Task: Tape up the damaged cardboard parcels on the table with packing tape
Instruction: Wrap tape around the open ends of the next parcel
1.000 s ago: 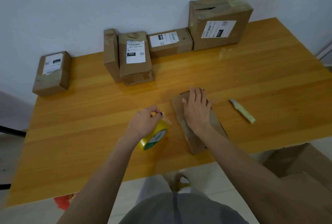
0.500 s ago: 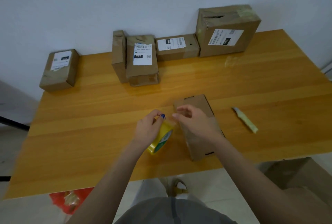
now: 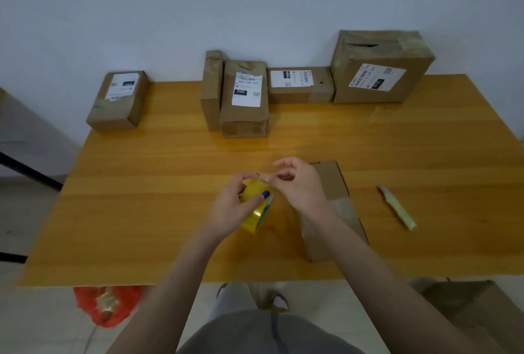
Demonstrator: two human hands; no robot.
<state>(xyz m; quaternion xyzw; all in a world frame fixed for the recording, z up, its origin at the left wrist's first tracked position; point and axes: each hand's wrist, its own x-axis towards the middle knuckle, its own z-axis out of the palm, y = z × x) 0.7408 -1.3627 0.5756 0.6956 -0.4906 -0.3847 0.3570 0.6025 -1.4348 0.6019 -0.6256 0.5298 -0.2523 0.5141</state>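
Note:
My left hand (image 3: 229, 206) grips a yellow roll of packing tape (image 3: 256, 207) just above the wooden table (image 3: 141, 197). Right beside it my right hand (image 3: 297, 183) pinches at the tape's loose end at the top of the roll. A flat brown cardboard parcel (image 3: 337, 203) lies under and behind my right wrist, near the table's front edge. Several more parcels with white labels stand along the wall: one at the far left (image 3: 119, 101), a pair in the middle (image 3: 243, 98), a low one (image 3: 300, 84) and a large one with a torn top (image 3: 380, 67).
A pale green utility knife (image 3: 397, 207) lies on the table right of the near parcel. Below the table edge are a red bag (image 3: 107, 305) on the floor at left and a brown cardboard box (image 3: 482, 311) at right.
My right hand has lifted off the near parcel and come left to the tape roll. My left hand has raised and tilted the roll. The camera has tipped, so the view shifted.

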